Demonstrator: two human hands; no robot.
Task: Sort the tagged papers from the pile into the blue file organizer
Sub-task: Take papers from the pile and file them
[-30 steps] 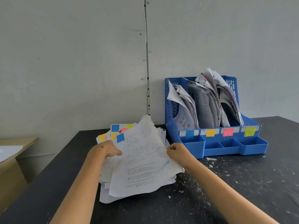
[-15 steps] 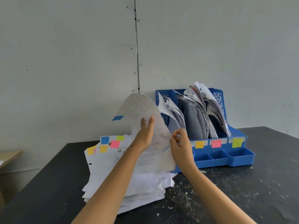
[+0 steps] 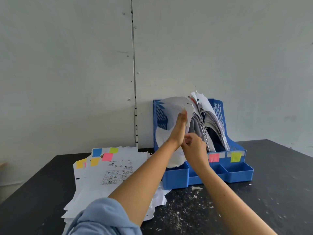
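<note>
Since half a second ago, my sheet [image 3: 174, 107] has travelled from above the pile [image 3: 108, 175] to the blue file organizer's [image 3: 237, 175] leftmost slot. My left hand [image 3: 177, 129] presses it with straight fingers; my right hand [image 3: 193, 146] pinches its edge.

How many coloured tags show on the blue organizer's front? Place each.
2. The pink tag sits just right of the right hand; the yellow-green tag is further right. The right hand and held sheet may hide more.
</note>
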